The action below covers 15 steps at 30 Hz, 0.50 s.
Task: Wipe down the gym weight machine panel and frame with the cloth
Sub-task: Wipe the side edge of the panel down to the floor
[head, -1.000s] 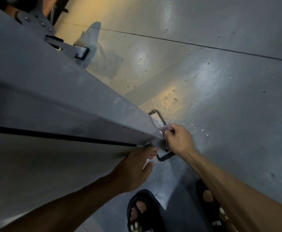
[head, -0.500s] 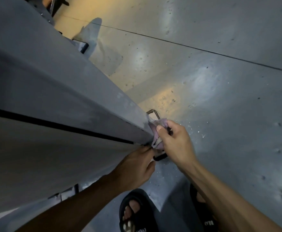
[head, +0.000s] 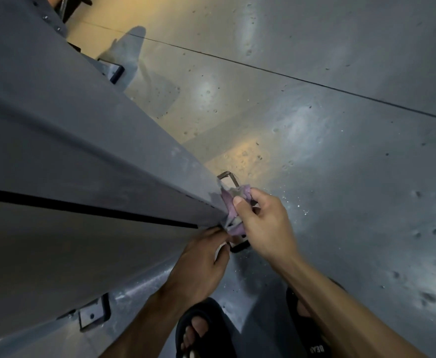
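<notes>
Since a moment ago, the right hand (head: pixel 266 228) has lifted the cloth (head: pixel 233 208) up the panel (head: pixel 87 151) corner at centre frame, pinching it. Left hand (head: pixel 201 262), fingers loosely curled, touches the corner below. Wiping this edge; next likely strokes along the frame.

Cloth (head: pixel 233 202) partly hidden by hands.
</notes>
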### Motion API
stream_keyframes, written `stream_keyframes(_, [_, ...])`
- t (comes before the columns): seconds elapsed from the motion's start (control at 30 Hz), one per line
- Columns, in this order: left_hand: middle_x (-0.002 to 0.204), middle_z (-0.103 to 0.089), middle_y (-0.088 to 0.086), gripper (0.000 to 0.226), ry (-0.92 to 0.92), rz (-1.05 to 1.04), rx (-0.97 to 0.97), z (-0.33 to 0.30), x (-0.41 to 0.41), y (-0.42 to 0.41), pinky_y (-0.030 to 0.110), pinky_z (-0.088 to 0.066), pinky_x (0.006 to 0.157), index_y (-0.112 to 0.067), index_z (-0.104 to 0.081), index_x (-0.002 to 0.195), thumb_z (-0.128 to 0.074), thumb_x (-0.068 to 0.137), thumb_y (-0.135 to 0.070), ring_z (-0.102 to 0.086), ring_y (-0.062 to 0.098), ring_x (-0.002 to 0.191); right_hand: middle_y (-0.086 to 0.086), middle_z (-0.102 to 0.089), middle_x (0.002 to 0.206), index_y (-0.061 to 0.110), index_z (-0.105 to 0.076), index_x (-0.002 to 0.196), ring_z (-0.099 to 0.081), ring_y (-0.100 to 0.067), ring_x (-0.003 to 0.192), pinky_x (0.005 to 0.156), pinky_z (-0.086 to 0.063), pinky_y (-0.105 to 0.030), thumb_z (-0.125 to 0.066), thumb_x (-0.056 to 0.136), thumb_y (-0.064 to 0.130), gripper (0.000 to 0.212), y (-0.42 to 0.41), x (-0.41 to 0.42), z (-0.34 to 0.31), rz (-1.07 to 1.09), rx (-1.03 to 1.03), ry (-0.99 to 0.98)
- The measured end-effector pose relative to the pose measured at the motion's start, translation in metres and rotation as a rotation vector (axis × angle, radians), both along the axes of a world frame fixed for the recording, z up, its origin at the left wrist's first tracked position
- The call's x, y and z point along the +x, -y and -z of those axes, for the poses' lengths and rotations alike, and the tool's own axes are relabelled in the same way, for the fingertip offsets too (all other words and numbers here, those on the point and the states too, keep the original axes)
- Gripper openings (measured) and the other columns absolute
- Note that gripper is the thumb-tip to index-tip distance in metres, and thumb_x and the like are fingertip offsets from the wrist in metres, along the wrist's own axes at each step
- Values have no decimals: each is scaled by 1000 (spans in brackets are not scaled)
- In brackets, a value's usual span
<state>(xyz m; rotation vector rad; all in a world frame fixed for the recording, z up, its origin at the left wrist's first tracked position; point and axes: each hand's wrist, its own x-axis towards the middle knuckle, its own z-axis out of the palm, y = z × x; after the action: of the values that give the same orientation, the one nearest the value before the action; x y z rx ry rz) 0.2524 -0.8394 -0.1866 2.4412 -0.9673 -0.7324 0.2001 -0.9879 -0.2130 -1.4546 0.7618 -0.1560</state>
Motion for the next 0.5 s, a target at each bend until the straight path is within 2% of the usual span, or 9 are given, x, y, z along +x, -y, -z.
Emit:
stream_keyframes(0.07, [115, -67, -19, 28, -16, -14, 21, -1, -1, 1, 10, -41, 93, -30, -70, 114, -54, 101, -12, -58, -3, 109, 2, -73, 82, 14, -59, 83, -70, -8, 67, 56, -46, -12, -56, 102, 20, 20, 4, 3, 7, -18, -4, -91])
stream_keyframes(0.1, [113, -66, -19, 27, -15, -21, 30, -1, -2, 1, 10, -41, 92, -31, -71, 111, -54, 101, -13, -58, -3, 109, 3, -73, 81, 15, -60, 82, -70, -8, 65, 54, -44, -11, -56, 101, 18, 20, 5, 4, 7, -12, 10, -102])
stream_keyframes(0.2, [113, -69, -18, 26, 5, -35, 23, 2, -4, 2, 4, -37, 87, -28, -71, 111, -55, 100, -12, -59, -4, 104, -2, -74, 72, 14, -64, 80, -71, -13, 67, 55, -46, -16, -56, 100, 22, 23, 1, 3, -8, 17, 15, -40])
stream_keyframes(0.27, [109, -69, -18, 25, 4, -58, 22, 4, -6, 3, -1, -34, 82, -27, -71, 110, -55, 99, -12, -58, -9, 98, -7, -72, 74, 12, -60, 79, -70, -15, 69, 57, -49, -24, -57, 101, 26, 26, -6, -2, -22, 49, -5, 51])
stream_keyframes(0.33, [110, -70, -19, 26, -27, -82, 14, 4, -7, 5, 0, -35, 82, -27, -71, 112, -54, 99, -12, -59, -11, 99, -7, -68, 75, 7, -60, 81, -64, -4, 62, 54, -45, -21, -58, 102, 23, 27, -8, -6, -26, 65, -7, 96])
stream_keyframes(0.4, [115, -69, -20, 29, -71, -77, 3, 4, -8, 8, 7, -42, 88, -29, -70, 116, -53, 99, -12, -61, -7, 107, -3, -65, 71, 6, -60, 80, -59, 2, 57, 52, -41, -14, -57, 103, 18, 25, -5, -4, -13, 57, -17, 41])
stream_keyframes(0.43, [115, -69, -20, 30, -81, -68, 4, 5, -8, 10, 10, -44, 91, -29, -70, 115, -52, 99, -11, -61, -5, 108, 0, -66, 72, 9, -60, 80, -61, 1, 59, 54, -43, -15, -57, 103, 16, 24, -3, -2, -5, 54, -7, 7])
stream_keyframes(0.5, [111, -68, -22, 29, -88, -73, 15, 5, -9, 10, 8, -42, 88, -29, -71, 111, -53, 99, -9, -60, -6, 107, -1, -69, 79, 12, -63, 83, -68, -11, 72, 60, -50, -24, -57, 102, 18, 20, -4, 1, 7, 56, -13, -27])
